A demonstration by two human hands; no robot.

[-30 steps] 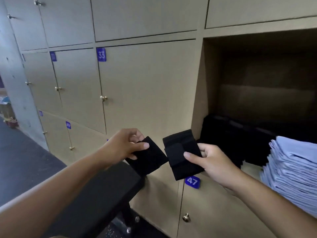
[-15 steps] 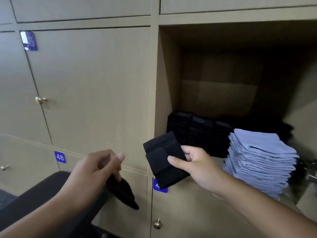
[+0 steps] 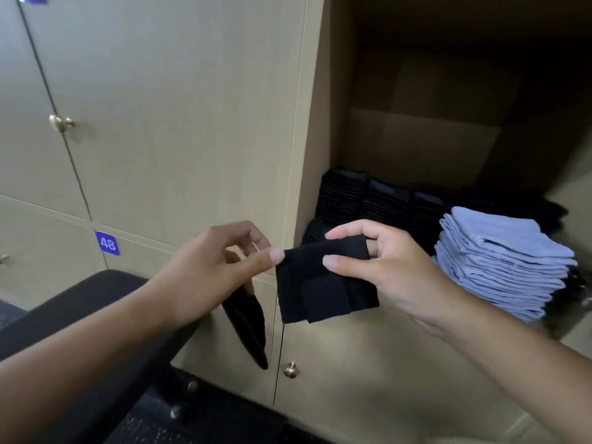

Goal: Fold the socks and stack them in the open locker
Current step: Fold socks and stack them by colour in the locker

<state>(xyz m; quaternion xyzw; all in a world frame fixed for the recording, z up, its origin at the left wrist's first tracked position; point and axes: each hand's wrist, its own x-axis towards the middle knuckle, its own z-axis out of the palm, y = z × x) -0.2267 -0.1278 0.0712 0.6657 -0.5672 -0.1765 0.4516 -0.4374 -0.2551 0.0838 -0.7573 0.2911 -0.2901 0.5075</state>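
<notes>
Folded black sock (image 3: 323, 283) held just in front of the open locker (image 3: 339, 129), at its lower left corner. My right hand (image 3: 390, 270) has its grip clamped on it, thumb across the face. My left hand (image 3: 205, 274) touches the sock's left edge with the thumb tip while its fingers clamp a second black sock (image 3: 250, 328), dangling below. Inside the locker: black stacks (image 3: 368, 200) at the back, blue stack (image 3: 503, 261) to the right.

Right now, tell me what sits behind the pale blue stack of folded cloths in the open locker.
Behind the pale blue stack of folded cloths, rows of black folded socks line the back; anything directly behind it is hidden.
</notes>
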